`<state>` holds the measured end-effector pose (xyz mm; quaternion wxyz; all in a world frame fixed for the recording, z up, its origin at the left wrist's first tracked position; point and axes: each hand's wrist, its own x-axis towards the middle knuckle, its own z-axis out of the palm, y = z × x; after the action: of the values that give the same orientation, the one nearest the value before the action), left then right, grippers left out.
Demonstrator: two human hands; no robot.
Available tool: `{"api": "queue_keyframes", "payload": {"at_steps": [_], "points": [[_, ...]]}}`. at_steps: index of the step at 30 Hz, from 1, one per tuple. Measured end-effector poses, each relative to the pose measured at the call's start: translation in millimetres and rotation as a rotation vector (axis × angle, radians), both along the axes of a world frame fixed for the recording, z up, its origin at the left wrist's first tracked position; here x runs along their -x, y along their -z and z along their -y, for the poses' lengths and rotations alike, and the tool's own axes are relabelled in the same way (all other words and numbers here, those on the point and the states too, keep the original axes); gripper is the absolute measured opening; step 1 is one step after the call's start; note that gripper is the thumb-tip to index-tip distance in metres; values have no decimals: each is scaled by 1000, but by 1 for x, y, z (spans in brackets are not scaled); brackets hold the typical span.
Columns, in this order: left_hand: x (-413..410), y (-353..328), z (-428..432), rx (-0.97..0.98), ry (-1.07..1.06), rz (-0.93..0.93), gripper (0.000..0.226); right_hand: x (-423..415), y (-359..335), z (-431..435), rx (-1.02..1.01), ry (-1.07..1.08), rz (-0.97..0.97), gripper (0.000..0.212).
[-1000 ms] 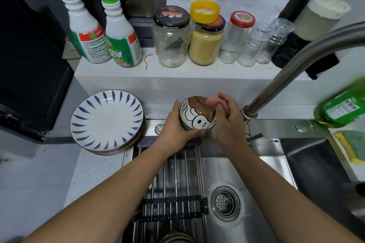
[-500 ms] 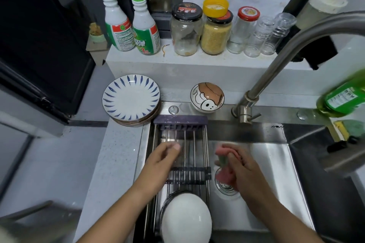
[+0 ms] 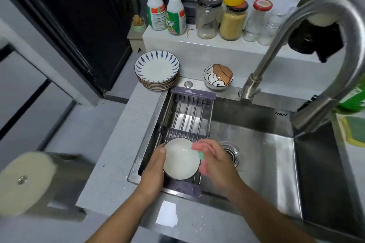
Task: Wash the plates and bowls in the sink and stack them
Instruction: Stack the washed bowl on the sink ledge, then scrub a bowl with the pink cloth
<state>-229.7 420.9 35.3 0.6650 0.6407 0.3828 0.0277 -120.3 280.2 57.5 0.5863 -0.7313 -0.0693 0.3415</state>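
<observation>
Bowl number two is up. The white bowl sits at the near end of the drying rack laid across the sink. On my feed the left hand grips its left edge, thumb on the rim, with the other fingers hidden behind it. The right hand has its fingers curled round the pink sponge, right at the bowl's right rim. It's a bit blurry, so I can't tell if it's scrubbing yet. A second ago both hands were on the cartoon bowl. That one's now parked behind the sink, near the stack of blue-striped plates and the faucet base. So I reckon one bowl's washed and set aside, and the white one's only just starting.
</observation>
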Motion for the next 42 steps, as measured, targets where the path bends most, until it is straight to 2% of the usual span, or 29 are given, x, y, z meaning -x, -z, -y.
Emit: {"api": "queue_keyframes", "payload": {"at_steps": [3, 11, 13, 17, 22, 24, 28, 30, 34, 39, 42], "points": [[4, 8, 11, 13, -32, 26, 56, 6, -2, 0, -33, 24, 18, 22], [-1, 2, 21, 49, -151, 70, 30, 18, -6, 3, -61, 146, 43, 33], [-4, -3, 17, 31, -151, 73, 32, 18, -12, 4, -99, 177, 19, 32], [-10, -31, 11, -57, -26, 50, 48, 16, -27, 10, -206, 260, -55, 39], [-25, -80, 7, -172, 237, 37, 42, 7, -51, 28, -309, 360, -144, 36], [-34, -101, 12, -120, 265, 55, 39, 3, -59, 38, -335, 385, -156, 35], [-51, -130, 26, 105, 258, 142, 37, -11, -88, 66, -405, 433, -152, 30], [-59, -139, 35, 104, 310, 172, 39, -15, -104, 85, -390, 433, -85, 26], [-76, -153, 53, -80, 474, 219, 40, -18, -127, 127, -337, 436, -6, 27], [-91, -171, 73, -517, 666, 215, 58, -27, -134, 161, -390, 525, -84, 29], [-98, -180, 87, -610, 704, 217, 63, -30, -135, 175, -380, 531, -69, 30]]}}
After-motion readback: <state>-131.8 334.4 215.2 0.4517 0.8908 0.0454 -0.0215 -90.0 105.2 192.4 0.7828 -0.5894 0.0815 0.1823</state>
